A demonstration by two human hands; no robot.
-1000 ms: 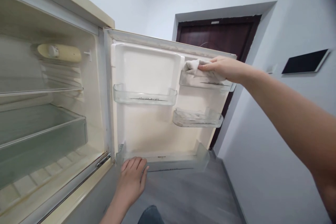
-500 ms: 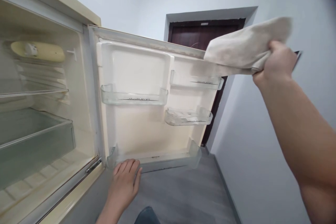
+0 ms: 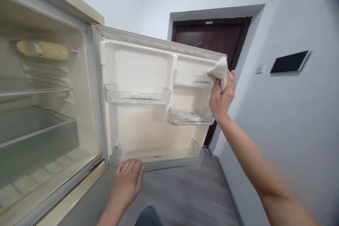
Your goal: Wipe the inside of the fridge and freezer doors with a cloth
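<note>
A cream refrigerator door [image 3: 148,127] stands swung out, its inner side facing me. My right hand [image 3: 222,97] is closed around a white cloth [image 3: 219,70], which touches the door's upper outer corner beside the top right door shelf [image 3: 192,79]. Low down, my left hand [image 3: 129,178] has its fingers hooked over the front rim of the bottom door shelf [image 3: 169,164], near the hinge end. Two more clear shelves, the left door shelf [image 3: 137,96] and the middle right door shelf [image 3: 188,117], are fixed to the same door.
The refrigerator's inside [image 3: 84,120] opens at the left, with a glass shelf [image 3: 37,91] and a clear drawer [image 3: 39,148]. Behind the door are a dark brown room door [image 3: 209,33] and a pale wall [image 3: 278,123] bearing a black panel [image 3: 289,62]. Below lies a grey floor [image 3: 180,197].
My right hand has moved left and down, bringing the spread-out, swinging cloth onto the refrigerator door's corner, where it is now bunched. The left hand stays on the bottom shelf.
</note>
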